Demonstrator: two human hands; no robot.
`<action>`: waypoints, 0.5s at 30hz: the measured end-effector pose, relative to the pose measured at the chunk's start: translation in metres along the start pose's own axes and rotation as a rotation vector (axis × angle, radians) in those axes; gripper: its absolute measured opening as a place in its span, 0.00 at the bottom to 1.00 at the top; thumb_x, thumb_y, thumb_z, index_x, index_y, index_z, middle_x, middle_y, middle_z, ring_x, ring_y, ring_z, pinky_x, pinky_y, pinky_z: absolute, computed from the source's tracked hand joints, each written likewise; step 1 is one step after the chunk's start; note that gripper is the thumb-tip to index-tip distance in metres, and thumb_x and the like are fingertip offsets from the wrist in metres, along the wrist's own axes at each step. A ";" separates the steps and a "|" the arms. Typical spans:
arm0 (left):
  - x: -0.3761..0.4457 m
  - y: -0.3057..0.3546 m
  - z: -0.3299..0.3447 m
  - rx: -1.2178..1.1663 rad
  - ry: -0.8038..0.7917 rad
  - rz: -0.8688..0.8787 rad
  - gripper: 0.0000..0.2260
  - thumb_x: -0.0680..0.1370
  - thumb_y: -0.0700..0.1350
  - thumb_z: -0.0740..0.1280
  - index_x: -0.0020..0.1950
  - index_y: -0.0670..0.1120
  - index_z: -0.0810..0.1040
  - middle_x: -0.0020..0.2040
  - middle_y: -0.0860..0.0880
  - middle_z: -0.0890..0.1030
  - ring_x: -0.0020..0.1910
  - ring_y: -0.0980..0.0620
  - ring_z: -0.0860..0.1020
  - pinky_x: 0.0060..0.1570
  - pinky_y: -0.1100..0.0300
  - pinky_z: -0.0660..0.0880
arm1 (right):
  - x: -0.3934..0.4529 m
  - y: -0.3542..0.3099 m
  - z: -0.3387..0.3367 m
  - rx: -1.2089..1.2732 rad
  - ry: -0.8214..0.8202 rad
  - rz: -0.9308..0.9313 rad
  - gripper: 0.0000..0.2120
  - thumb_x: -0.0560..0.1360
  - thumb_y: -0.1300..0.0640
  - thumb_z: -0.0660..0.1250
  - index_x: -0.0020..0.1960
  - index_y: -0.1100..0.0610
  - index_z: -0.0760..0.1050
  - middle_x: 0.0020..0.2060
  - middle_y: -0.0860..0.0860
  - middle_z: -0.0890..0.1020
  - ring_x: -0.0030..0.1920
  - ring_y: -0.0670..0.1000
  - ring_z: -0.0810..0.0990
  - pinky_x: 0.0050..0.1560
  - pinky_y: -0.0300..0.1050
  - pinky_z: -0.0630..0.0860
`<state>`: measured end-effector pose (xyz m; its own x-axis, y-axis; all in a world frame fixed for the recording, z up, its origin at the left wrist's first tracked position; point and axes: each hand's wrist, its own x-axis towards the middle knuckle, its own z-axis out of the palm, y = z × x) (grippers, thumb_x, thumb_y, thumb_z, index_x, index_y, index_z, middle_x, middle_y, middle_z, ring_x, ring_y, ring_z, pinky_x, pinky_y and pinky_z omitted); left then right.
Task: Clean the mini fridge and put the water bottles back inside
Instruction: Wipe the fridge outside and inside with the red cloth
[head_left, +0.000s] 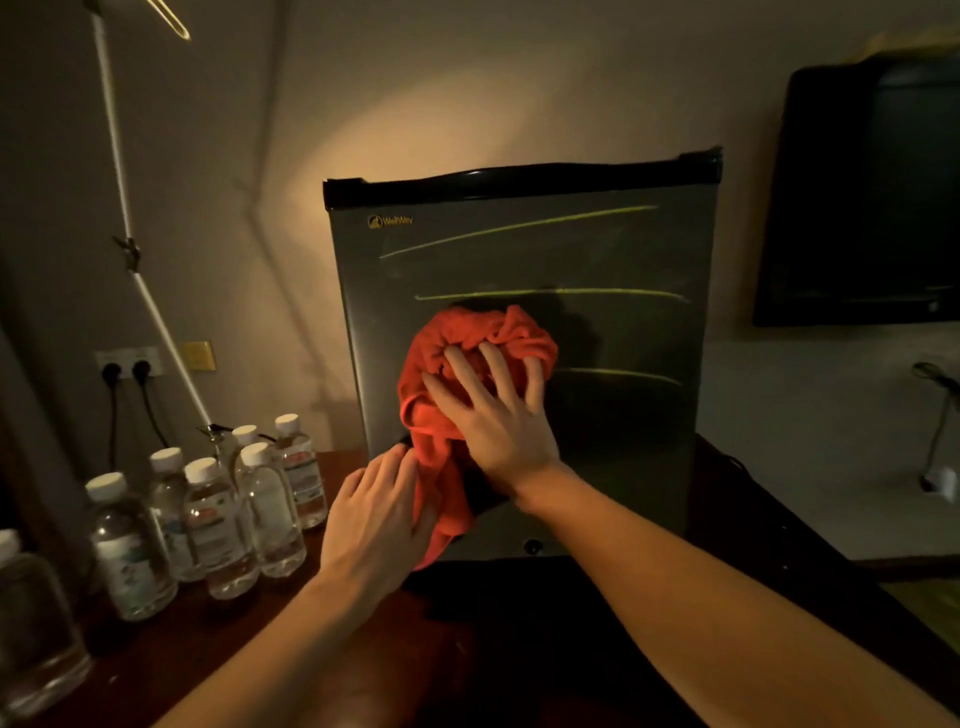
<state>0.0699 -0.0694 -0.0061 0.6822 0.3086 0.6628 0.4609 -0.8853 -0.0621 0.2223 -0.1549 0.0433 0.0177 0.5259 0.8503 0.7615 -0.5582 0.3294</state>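
Note:
A dark grey mini fridge (613, 249) stands on a wooden table, its door closed and marked with three yellow-green lines. My right hand (498, 421) presses a bunched red cloth (467, 343) flat against the lower middle of the door, fingers spread and curled into it. The cloth's hanging end drops to the door's lower left. My left hand (374, 514) rests against that lower left edge, touching the hanging cloth. Several clear water bottles (234, 519) with white caps stand grouped on the table to the left of the fridge.
A white lamp arm (130, 234) slants down to the table behind the bottles. Wall sockets with two black plugs (127, 370) sit at the left. A black screen (862, 197) hangs on the wall at the right. The wooden table (218, 654) runs along the front.

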 end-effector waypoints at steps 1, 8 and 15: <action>0.001 0.001 -0.001 0.012 -0.009 0.006 0.22 0.78 0.57 0.55 0.67 0.46 0.73 0.65 0.48 0.76 0.64 0.48 0.74 0.58 0.52 0.72 | -0.007 0.008 0.004 -0.015 0.030 0.004 0.20 0.78 0.45 0.57 0.70 0.41 0.70 0.73 0.49 0.69 0.71 0.60 0.66 0.65 0.72 0.58; 0.015 0.044 -0.001 -0.044 -0.021 0.102 0.21 0.75 0.54 0.62 0.66 0.47 0.74 0.62 0.48 0.76 0.58 0.47 0.76 0.55 0.53 0.72 | -0.056 0.082 -0.002 -0.078 -0.123 0.153 0.34 0.71 0.44 0.65 0.75 0.38 0.59 0.74 0.52 0.63 0.68 0.67 0.62 0.59 0.76 0.61; 0.033 0.078 0.003 -0.030 -0.040 0.120 0.27 0.74 0.55 0.68 0.71 0.46 0.72 0.67 0.45 0.75 0.62 0.45 0.76 0.54 0.51 0.75 | -0.090 0.149 -0.029 0.070 -0.089 0.504 0.34 0.64 0.51 0.75 0.70 0.48 0.72 0.68 0.63 0.68 0.60 0.70 0.68 0.51 0.64 0.74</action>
<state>0.1296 -0.1269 0.0091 0.7537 0.2132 0.6216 0.3580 -0.9265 -0.1162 0.3159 -0.3039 0.0282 0.4464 0.2573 0.8571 0.6861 -0.7133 -0.1432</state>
